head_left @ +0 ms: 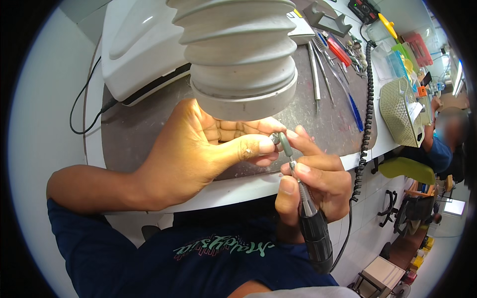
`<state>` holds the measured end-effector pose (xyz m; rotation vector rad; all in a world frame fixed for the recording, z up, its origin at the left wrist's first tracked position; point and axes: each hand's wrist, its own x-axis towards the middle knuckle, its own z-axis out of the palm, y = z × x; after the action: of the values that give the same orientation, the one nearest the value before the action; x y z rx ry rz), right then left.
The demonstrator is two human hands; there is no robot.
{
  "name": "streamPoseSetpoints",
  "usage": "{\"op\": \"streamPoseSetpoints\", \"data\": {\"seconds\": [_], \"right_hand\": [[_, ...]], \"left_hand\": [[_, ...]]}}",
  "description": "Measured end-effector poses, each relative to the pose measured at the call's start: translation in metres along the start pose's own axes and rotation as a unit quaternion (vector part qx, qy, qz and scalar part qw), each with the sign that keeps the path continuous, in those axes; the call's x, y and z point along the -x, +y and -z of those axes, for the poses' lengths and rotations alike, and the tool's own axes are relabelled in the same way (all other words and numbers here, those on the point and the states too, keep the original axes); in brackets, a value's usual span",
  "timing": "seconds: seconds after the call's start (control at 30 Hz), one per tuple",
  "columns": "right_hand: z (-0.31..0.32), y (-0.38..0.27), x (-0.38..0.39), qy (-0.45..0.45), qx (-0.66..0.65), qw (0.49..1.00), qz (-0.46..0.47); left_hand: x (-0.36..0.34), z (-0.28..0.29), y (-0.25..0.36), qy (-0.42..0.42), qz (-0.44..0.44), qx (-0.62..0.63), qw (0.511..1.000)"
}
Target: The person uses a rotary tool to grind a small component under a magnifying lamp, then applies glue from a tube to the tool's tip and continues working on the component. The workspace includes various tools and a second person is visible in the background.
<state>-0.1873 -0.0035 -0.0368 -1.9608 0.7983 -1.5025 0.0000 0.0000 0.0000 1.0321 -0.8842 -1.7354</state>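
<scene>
My left hand (218, 136) pinches a small metallic grey piece (275, 138) between thumb and fingertips, just under the mouth of a ribbed white hose (238, 54). The piece looks like a dental crown, though it is too small to be sure. In my right hand (318, 181) is a black and silver rotary handpiece (315, 233), held like a pen. Its green grinding bit (285, 144) meets or nearly meets the grey piece. Fingertips of both hands are close together around the bit.
A white machine (144, 49) stands at the left on the grey mat (134, 129). Several slim hand tools (318, 74) and a blue-handled brush (355, 111) lie to the right. A coiled black cord (368, 99) runs beside a woven basket (397, 109). Another person (442, 144) sits far right.
</scene>
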Motion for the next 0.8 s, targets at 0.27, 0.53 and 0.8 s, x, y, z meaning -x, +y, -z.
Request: {"op": "streamPoseSetpoints", "data": {"seconds": [0.27,0.53,0.8], "right_hand": [[0.003,0.009,-0.005,0.002,-0.027,0.999,0.043],[0.004,0.008,-0.002,-0.013,-0.016,0.999,0.03],[0.001,0.01,-0.003,0.037,-0.055,0.997,0.036]], "left_hand": [[-0.003,0.0,-0.003,0.006,0.006,0.017,1.0],[-0.002,0.0,0.004,-0.006,0.042,0.011,0.999],[-0.003,0.001,-0.002,-0.006,-0.003,0.021,1.0]]}}
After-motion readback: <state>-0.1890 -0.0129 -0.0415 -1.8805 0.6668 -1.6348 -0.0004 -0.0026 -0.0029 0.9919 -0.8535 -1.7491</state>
